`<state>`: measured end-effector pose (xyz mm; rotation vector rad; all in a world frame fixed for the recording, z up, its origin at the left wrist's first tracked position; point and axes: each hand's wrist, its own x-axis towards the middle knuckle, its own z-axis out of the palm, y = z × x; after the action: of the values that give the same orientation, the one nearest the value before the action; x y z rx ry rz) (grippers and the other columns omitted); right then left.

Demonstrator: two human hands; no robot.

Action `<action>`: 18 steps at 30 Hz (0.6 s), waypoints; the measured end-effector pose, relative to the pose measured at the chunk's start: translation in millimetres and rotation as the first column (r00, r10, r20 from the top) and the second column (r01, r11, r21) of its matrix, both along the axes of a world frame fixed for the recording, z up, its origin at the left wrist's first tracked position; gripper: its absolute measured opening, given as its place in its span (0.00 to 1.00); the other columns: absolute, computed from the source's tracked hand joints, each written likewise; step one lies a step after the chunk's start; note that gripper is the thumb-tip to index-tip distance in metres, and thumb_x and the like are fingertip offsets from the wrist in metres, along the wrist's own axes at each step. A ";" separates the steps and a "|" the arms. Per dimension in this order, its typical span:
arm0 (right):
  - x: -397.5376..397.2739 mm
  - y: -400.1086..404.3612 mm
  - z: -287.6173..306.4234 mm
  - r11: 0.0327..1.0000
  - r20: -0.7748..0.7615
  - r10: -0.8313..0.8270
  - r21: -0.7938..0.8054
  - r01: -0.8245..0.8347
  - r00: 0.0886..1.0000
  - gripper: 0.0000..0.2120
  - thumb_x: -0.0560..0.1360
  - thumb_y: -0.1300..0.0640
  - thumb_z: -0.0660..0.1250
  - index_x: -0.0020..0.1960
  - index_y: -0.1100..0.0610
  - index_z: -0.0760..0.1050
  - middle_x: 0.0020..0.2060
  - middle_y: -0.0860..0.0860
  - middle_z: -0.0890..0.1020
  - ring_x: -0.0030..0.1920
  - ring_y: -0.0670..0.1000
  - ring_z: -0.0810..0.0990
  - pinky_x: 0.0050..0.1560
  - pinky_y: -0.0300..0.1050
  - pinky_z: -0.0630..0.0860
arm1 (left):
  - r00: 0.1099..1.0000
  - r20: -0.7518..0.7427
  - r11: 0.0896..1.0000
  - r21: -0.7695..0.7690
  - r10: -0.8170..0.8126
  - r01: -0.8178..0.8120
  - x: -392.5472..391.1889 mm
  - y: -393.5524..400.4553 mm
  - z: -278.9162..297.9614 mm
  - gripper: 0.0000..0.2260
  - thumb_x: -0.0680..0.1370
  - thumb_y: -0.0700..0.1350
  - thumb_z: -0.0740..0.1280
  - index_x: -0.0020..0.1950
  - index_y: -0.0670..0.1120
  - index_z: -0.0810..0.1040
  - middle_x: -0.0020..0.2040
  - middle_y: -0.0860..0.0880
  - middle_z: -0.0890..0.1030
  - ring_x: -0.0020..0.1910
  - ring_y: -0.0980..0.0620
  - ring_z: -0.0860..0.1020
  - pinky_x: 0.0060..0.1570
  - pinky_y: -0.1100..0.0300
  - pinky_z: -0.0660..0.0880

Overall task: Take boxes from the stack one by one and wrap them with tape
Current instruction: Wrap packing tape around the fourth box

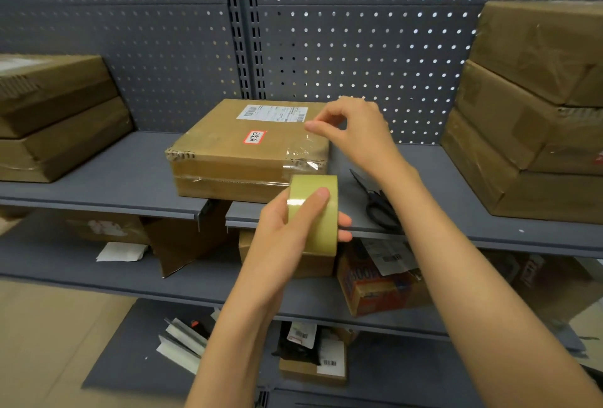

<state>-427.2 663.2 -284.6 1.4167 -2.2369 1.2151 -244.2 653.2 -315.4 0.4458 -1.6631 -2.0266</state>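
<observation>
A flat cardboard box (241, 149) with a white shipping label and a red-edged sticker lies on the grey shelf (107, 179), clear tape across its front and right corner. My left hand (287, 228) grips a roll of yellowish tape (315, 211) just in front of the box's lower right corner. My right hand (355, 133) hovers over the box's right edge with thumb and forefinger pinched together, apparently on a clear tape end (310, 149) that runs down toward the roll.
Black scissors (375, 205) lie on the shelf under my right forearm. A stack of three boxes (535, 107) stands at the right, two stacked boxes (55, 117) at the left. A pegboard wall backs the shelf. Lower shelves hold cartons, papers and small parcels.
</observation>
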 end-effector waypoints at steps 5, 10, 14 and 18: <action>-7.1 -9.8 -4.4 0.999 -0.004 -0.005 0.047 0.005 1.000 0.10 0.73 0.46 0.70 0.42 0.53 0.82 0.39 0.47 0.82 0.43 0.48 0.79 0.55 0.51 0.73 | 1.000 0.013 0.999 0.033 0.010 -0.011 -7.8 -5.6 1.8 0.08 0.80 0.45 0.62 0.55 0.43 0.77 0.36 0.47 0.84 0.34 0.52 0.82 0.41 0.59 0.80; -17.3 -20.4 -6.1 0.994 0.005 -0.006 0.109 0.005 1.000 0.11 0.73 0.45 0.70 0.43 0.53 0.83 0.37 0.44 0.81 0.42 0.46 0.79 0.50 0.46 0.72 | 0.999 0.029 0.999 0.035 0.019 -0.020 -12.2 -14.8 -0.5 0.08 0.80 0.45 0.62 0.56 0.43 0.77 0.37 0.47 0.84 0.35 0.52 0.83 0.43 0.57 0.80; -23.9 -28.1 -12.1 0.989 0.016 -0.017 0.149 0.015 1.000 0.10 0.73 0.45 0.70 0.42 0.52 0.82 0.37 0.45 0.82 0.43 0.46 0.79 0.47 0.43 0.68 | 0.999 0.038 0.999 0.042 0.011 -0.012 -14.7 -22.6 0.8 0.09 0.80 0.45 0.62 0.57 0.43 0.77 0.38 0.46 0.85 0.37 0.53 0.83 0.42 0.59 0.80; -32.9 -30.4 -21.7 0.983 0.049 -0.014 0.183 0.005 0.999 0.08 0.72 0.48 0.72 0.41 0.52 0.82 0.37 0.46 0.82 0.42 0.47 0.78 0.45 0.44 0.69 | 0.998 0.062 0.999 0.040 -0.014 0.011 -18.6 -26.2 -0.7 0.07 0.80 0.44 0.62 0.55 0.45 0.77 0.39 0.46 0.85 0.37 0.53 0.84 0.41 0.61 0.80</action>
<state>-460.2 632.8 -306.4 1.4518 -2.4412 1.0775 -262.8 627.0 -316.2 0.5183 -1.6681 -2.0778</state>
